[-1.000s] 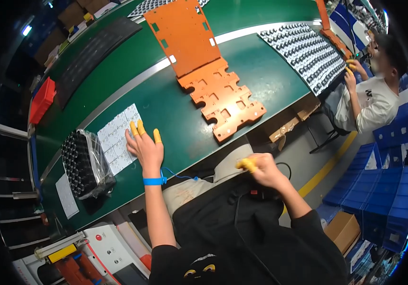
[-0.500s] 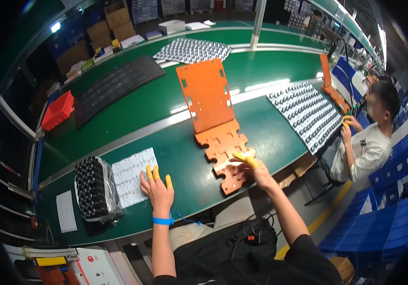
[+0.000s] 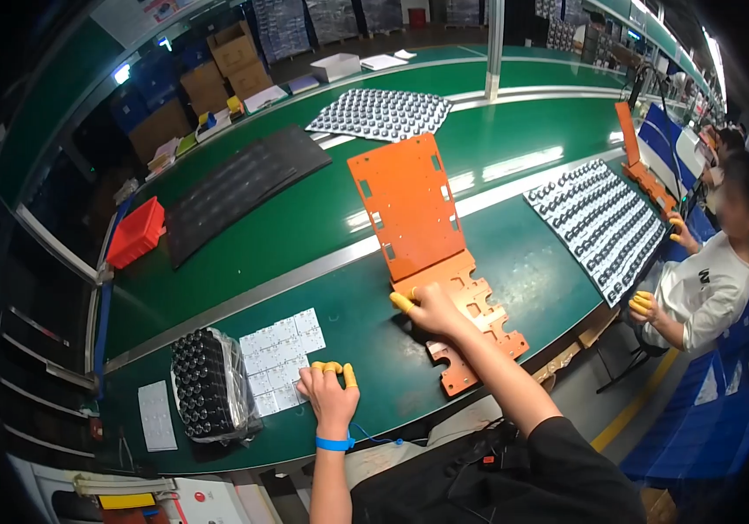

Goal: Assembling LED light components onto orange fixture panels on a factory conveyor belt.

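My right hand (image 3: 434, 309), with yellow finger covers, is over the upper left part of the notched orange fixture base (image 3: 482, 306). Its fingers are bent together and point left; anything small between them is hidden. Behind it stands the raised flat orange panel (image 3: 414, 210) with slots, joined to the base. My left hand (image 3: 331, 397) wears yellow covers and a blue wrist strap (image 3: 334, 444). Its bent fingers, thumb apart, rest at the lower right edge of the white circuit board sheets (image 3: 278, 362). Left of these sits a plastic-wrapped stack of black round parts (image 3: 204, 384).
A white sheet (image 3: 156, 417) lies at far left. Behind are a red bin (image 3: 137, 234) and a black mat (image 3: 243, 188). White panels with black round parts lie at the back (image 3: 381, 113) and right (image 3: 601, 229). A co-worker (image 3: 715, 288) sits at the right.
My right hand has moved from the fixture's lower right to its upper left, and its fingers have closed. My left fingers bend more. The view has shifted; the co-worker's hands have separated.
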`<state>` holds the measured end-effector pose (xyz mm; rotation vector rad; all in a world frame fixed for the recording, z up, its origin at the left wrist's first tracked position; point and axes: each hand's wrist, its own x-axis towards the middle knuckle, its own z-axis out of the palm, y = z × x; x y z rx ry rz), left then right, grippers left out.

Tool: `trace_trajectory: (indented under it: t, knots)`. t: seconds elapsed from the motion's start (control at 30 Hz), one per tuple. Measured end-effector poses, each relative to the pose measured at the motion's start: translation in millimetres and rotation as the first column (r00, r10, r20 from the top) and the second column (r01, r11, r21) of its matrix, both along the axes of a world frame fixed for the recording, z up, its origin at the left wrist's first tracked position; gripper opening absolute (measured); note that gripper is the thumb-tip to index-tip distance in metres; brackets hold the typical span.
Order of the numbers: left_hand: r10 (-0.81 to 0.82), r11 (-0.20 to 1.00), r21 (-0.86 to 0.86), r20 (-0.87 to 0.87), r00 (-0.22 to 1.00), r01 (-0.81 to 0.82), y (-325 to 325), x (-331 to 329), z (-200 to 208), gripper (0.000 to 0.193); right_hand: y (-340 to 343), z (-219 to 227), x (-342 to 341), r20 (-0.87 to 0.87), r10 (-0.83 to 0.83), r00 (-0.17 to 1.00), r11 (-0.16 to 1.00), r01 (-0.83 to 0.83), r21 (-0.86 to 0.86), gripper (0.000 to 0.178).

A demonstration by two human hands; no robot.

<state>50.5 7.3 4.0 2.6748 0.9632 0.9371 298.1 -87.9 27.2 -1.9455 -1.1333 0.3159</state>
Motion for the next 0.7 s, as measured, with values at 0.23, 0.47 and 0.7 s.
trace_trajectory:
  t: [0.23,0.47,0.7]
  knots:
    - [-0.016,0.999,-0.046,0.036,0.999,0.017,4.3,4.2,1.8,0.014,-1.6,3.5,4.1,-0.355,-0.018,0.935,0.984,0.079,0.158,0.026]
    - [-0.057,0.998,-0.011,0.074,0.996,0.058,3.7,-2.2,-2.1,0.017,-5.1,15.0,-2.8,-0.367,-0.025,0.93,0.995,0.057,0.077,0.034]
    - [-0.143,0.988,-0.039,0.081,0.986,0.147,8.6,-1.2,-5.1,0.027,-2.4,9.6,2.3,-0.314,-0.034,0.949,0.998,0.048,0.038,0.031]
